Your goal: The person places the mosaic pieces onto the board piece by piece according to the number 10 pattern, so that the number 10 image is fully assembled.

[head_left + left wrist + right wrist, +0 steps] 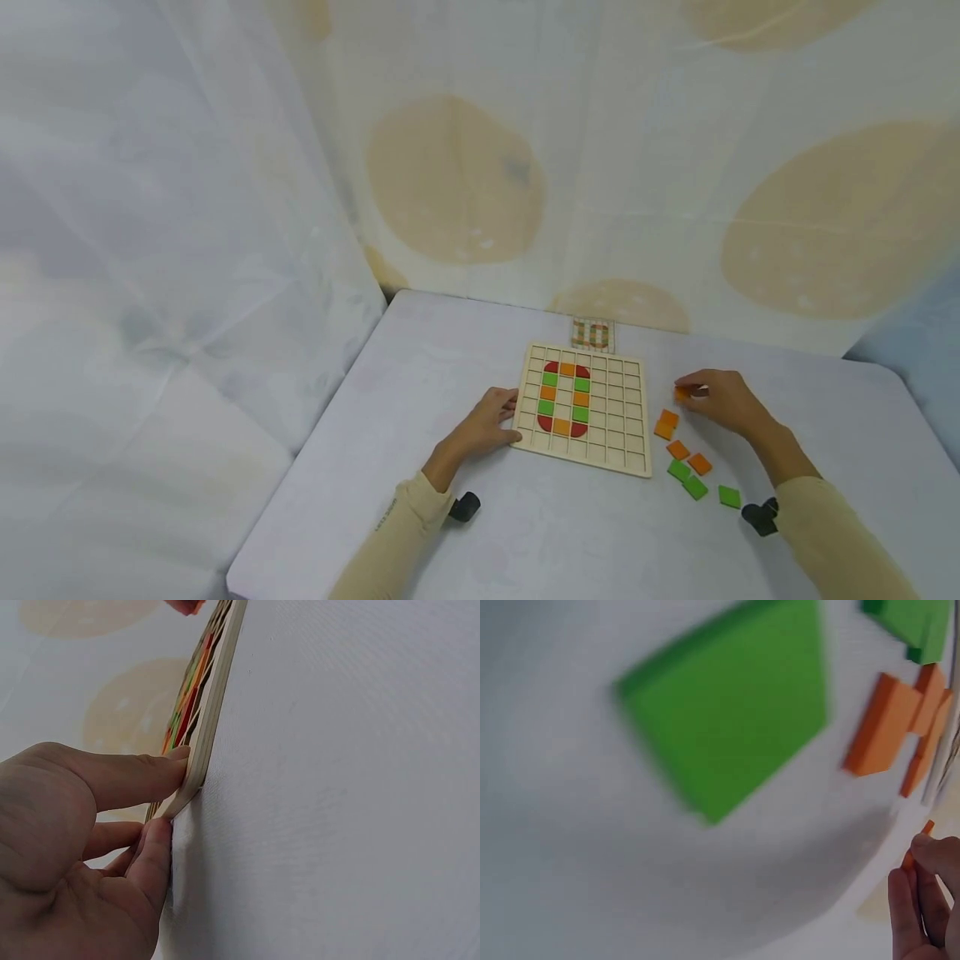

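Note:
A wooden grid board [618,429] lies on the table, a ring of red, orange and green tiles set in its left half. At the board's near left corner, my left hand [478,427] pinches the edge; the left wrist view shows the thumb [142,780] on top and fingertips lower at the side. To the right of the board, my right hand [726,402] holds an orange tile [680,394] between thumb and fingers. The same tile [907,860] appears edge-on in the right wrist view. Loose orange tiles [678,450] and green tiles [695,487] lie below that hand.
A small pattern card [592,335] lies behind the board, near the back edge of the white table [450,333]. Patterned cloth [637,208] hangs behind the table and at its left. Black wrist cameras [466,507] sit under both sleeves.

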Demonstrator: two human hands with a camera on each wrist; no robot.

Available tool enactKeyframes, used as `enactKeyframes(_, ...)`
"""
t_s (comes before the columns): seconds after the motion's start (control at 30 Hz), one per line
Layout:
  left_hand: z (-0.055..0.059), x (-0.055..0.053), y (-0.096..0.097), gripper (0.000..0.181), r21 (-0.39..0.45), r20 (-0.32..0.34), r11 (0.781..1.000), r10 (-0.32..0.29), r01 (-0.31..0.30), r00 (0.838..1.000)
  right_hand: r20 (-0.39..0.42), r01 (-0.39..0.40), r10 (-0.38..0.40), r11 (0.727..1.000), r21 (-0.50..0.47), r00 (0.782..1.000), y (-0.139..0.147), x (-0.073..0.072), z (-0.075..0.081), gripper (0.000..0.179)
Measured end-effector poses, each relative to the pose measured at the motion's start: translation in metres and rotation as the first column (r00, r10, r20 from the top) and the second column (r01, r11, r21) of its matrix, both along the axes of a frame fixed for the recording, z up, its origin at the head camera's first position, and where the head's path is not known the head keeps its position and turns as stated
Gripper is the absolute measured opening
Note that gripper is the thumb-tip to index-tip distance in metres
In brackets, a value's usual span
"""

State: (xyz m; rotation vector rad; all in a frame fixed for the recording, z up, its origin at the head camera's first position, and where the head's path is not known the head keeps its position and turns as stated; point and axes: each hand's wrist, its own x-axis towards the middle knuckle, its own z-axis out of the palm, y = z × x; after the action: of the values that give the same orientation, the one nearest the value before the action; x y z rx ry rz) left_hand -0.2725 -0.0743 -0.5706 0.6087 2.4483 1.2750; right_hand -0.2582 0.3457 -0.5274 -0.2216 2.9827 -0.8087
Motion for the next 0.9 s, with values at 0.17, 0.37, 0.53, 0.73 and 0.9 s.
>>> enactKeyframes(0.17,0.002,0.001,-0.001,0.078,0.009,0.003,1.0,0.003,-0.003,1.0,-0.015,-0.003,0.003,0.999,-0.038,1.0,-0.02,-0.016,0.005,0.033)
enactKeyframes(0.37,0.001,0.001,0.0,0.077,0.015,-0.005,1.0,-0.007,0.007,1.0,-0.033,-0.04,0.038,0.997,-0.065,0.999,-0.043,-0.032,0.005,0.032)
enactKeyframes(0.53,-0.001,0.0,0.002,0.077,0.009,-0.012,1.0,-0.012,0.012,1.0,-0.016,-0.054,0.053,0.996,-0.068,0.998,-0.054,-0.04,0.001,0.031)
enactKeyframes(0.73,-0.001,0.0,0.002,0.078,-0.001,-0.016,1.0,-0.004,0.004,1.0,0.048,-0.024,0.028,0.997,-0.071,0.998,-0.064,-0.042,-0.001,0.031)
enactKeyframes(0.9,-0.001,-0.001,0.001,0.078,-0.009,-0.025,1.0,-0.007,0.007,1.0,0.051,-0.033,0.036,0.998,-0.051,0.998,-0.066,-0.043,-0.002,0.029)
